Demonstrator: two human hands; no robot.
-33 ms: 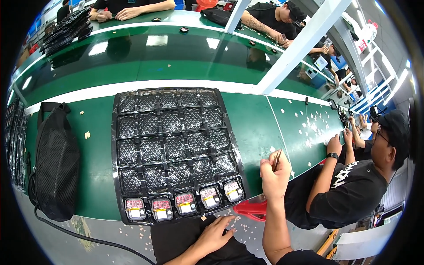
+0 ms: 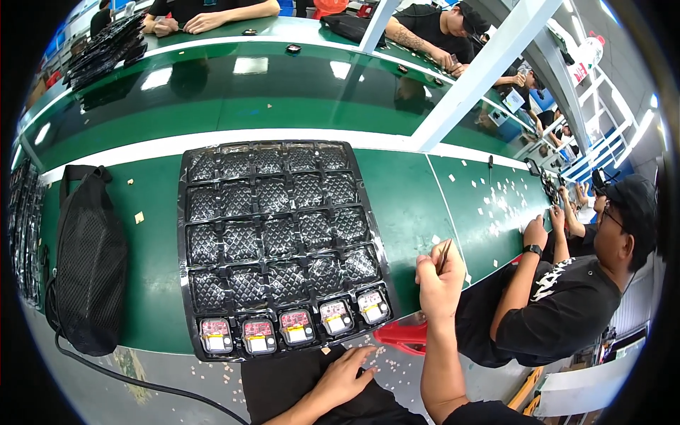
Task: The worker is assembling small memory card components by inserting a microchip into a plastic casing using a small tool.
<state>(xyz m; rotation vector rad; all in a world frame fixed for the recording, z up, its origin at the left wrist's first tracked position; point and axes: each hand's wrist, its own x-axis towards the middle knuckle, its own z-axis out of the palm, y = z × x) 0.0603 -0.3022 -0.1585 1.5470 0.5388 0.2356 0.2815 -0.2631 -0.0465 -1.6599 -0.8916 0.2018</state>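
A black plastic blister tray (image 2: 275,237) lies on the green bench in front of me, its pockets textured with a diamond pattern. In its nearest row sit several small square electronic modules (image 2: 296,327), each with a red circuit board, a yellow strip and a silvery-white block. The other pockets hold nothing. My right hand (image 2: 440,283), raised beside the tray's right edge, is closed on thin dark tweezers (image 2: 444,256) pointing up. My left hand (image 2: 343,379) rests on my dark-clothed lap below the tray, fingers stretched out and holding nothing.
A black mesh bag (image 2: 91,262) lies left of the tray. A cable (image 2: 152,386) runs below it. Small paper bits (image 2: 503,202) are scattered on the bench at right. A white post (image 2: 489,71) rises behind. A co-worker (image 2: 581,283) sits close at right; a red stool (image 2: 402,338) stands between.
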